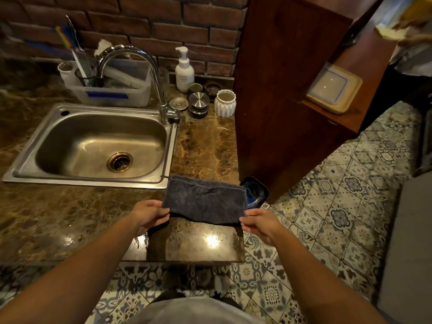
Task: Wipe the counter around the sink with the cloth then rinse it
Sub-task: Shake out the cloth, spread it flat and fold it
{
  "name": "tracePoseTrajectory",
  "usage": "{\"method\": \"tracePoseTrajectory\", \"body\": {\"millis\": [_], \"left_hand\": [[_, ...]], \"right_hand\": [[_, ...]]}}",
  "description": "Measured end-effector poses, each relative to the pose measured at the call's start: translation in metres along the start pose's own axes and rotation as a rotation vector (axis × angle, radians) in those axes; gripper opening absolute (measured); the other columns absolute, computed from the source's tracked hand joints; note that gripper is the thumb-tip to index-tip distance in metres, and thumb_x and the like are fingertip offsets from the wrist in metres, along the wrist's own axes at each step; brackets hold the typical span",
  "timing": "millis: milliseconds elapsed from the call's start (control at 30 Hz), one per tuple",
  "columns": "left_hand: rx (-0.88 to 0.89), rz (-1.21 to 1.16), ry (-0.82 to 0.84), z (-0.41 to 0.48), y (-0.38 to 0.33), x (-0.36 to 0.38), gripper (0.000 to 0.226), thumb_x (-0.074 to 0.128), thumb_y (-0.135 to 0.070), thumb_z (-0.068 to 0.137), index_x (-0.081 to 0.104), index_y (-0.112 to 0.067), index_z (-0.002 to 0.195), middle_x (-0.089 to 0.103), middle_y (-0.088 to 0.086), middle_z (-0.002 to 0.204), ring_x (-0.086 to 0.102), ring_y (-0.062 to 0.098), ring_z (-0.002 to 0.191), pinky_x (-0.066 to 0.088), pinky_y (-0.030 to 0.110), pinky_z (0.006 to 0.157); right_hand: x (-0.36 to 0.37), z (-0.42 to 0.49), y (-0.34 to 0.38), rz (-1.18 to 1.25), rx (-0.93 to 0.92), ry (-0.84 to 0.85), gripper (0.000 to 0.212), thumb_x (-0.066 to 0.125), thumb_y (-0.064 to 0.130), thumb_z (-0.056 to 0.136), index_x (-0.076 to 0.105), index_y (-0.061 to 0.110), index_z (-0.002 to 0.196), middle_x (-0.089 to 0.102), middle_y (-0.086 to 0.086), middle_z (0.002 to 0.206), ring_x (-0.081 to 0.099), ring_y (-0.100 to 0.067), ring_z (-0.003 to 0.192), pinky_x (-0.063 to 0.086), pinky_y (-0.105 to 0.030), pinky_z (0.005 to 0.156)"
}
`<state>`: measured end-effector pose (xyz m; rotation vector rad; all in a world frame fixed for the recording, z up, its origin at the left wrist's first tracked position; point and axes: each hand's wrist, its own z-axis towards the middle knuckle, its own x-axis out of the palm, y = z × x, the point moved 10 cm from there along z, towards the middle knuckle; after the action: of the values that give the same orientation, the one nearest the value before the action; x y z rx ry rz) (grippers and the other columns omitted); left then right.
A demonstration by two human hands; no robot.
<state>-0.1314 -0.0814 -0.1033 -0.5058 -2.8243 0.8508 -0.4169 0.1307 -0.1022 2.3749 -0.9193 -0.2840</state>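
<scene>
Left hand (149, 216) and right hand (259, 224) fingers (161, 216) pinching cloth (205, 199) corners above counter (205, 148), sink (93, 181) just beside, wooden cabinet (280, 101) right

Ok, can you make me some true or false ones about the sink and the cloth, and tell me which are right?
1. Both hands pinch the cloth. True: the left hand and the right hand each hold a near corner.
2. Water is pouring from the tap. False: no water shows coming out of it.
3. The sink is full of dishes. False: only the drain shows in the basin.
4. A white pump bottle stands by the brick wall. True.
5. The cloth is bright yellow. False: it is dark grey-blue.
</scene>
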Motion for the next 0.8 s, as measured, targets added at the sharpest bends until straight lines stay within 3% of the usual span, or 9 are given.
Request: {"method": "tracePoseTrajectory", "body": {"millis": [133, 233, 333, 400, 533, 667, 767, 800], "left_hand": [[0.091, 0.223, -0.095, 0.0, -0.028, -0.018, 0.015, 0.072, 0.009, 0.084, 0.061, 0.005, 0.093, 0.066, 0.03, 0.092, 0.064, 0.025, 0.065, 0.057, 0.027, 0.044], [0.154, 0.274, 0.05, -0.016, -0.067, -0.005, 0.011, 0.066, 0.004, 0.089, 0.059, 0.006, 0.081, 0.058, 0.022, 0.076, 0.057, 0.022, 0.051, 0.049, 0.024, 0.04], [0.124, 0.314, 0.156, -0.036, -0.097, 0.003, 0.012, 0.067, -0.002, 0.09, 0.061, 0.007, 0.095, 0.062, 0.021, 0.075, 0.059, 0.025, 0.058, 0.051, 0.028, 0.046], [0.059, 0.351, 0.11, -0.041, -0.108, -0.006, 0.02, 0.07, -0.004, 0.087, 0.062, 0.007, 0.102, 0.066, 0.02, 0.08, 0.064, 0.027, 0.064, 0.056, 0.033, 0.049], [0.017, 0.332, 0.023, -0.051, -0.127, -0.01, 0.005, 0.063, -0.003, 0.093, 0.06, 0.0, 0.09, 0.059, 0.016, 0.091, 0.06, 0.025, 0.074, 0.059, 0.03, 0.05], [0.163, 0.567, -0.059, -0.064, -0.152, 0.009, 0.007, 0.063, 0.003, 0.092, 0.057, 0.0, 0.088, 0.057, 0.018, 0.097, 0.06, 0.026, 0.07, 0.059, 0.029, 0.049], [0.416, 0.715, -0.217, -0.084, -0.191, 0.018, 0.012, 0.073, 0.0, 0.086, 0.062, 0.001, 0.082, 0.068, 0.019, 0.086, 0.071, 0.034, 0.073, 0.064, 0.046, 0.069], [0.509, 0.791, -0.248, -0.097, -0.208, 0.024, 0.012, 0.075, -0.003, 0.085, 0.064, -0.001, 0.081, 0.071, 0.019, 0.085, 0.074, 0.032, 0.076, 0.064, 0.047, 0.075]], "right_hand": [[-0.008, -0.007, 0.035, -0.114, -0.135, -0.053, 0.013, 0.068, -0.009, 0.087, 0.064, 0.0, 0.095, 0.069, -0.018, 0.08, 0.067, -0.017, 0.055, 0.058, -0.025, 0.052], [-0.019, -0.016, 0.072, -0.048, -0.211, -0.119, 0.012, 0.067, -0.004, 0.09, 0.062, 0.004, 0.083, 0.063, -0.012, 0.067, 0.063, -0.015, 0.048, 0.057, -0.024, 0.048], [-0.029, -0.022, 0.098, 0.009, -0.178, -0.19, 0.011, 0.068, -0.001, 0.09, 0.062, 0.004, 0.083, 0.063, -0.009, 0.063, 0.061, -0.011, 0.047, 0.055, -0.023, 0.045], [-0.023, -0.028, 0.111, 0.001, -0.125, -0.183, 0.01, 0.067, -0.002, 0.09, 0.062, 0.005, 0.085, 0.061, -0.009, 0.066, 0.059, -0.011, 0.051, 0.052, -0.02, 0.042], [-0.018, -0.037, 0.141, -0.079, -0.125, -0.2, 0.01, 0.064, -0.005, 0.091, 0.062, 0.002, 0.083, 0.056, -0.009, 0.066, 0.053, -0.013, 0.055, 0.053, -0.02, 0.039], [-0.011, -0.047, 0.161, -0.199, -0.177, -0.276, 0.009, 0.064, -0.005, 0.091, 0.064, 0.0, 0.083, 0.058, -0.011, 0.066, 0.055, -0.015, 0.055, 0.054, -0.024, 0.042], [0.007, -0.064, 0.206, -0.405, -0.441, -0.36, 0.015, 0.068, 0.005, 0.088, 0.068, 0.012, 0.076, 0.071, -0.015, 0.077, 0.068, -0.021, 0.064, 0.063, -0.038, 0.062], [0.015, -0.074, 0.227, -0.519, -0.561, -0.391, 0.015, 0.068, 0.01, 0.086, 0.068, 0.017, 0.073, 0.073, -0.012, 0.079, 0.07, -0.023, 0.069, 0.064, -0.041, 0.066]]}}
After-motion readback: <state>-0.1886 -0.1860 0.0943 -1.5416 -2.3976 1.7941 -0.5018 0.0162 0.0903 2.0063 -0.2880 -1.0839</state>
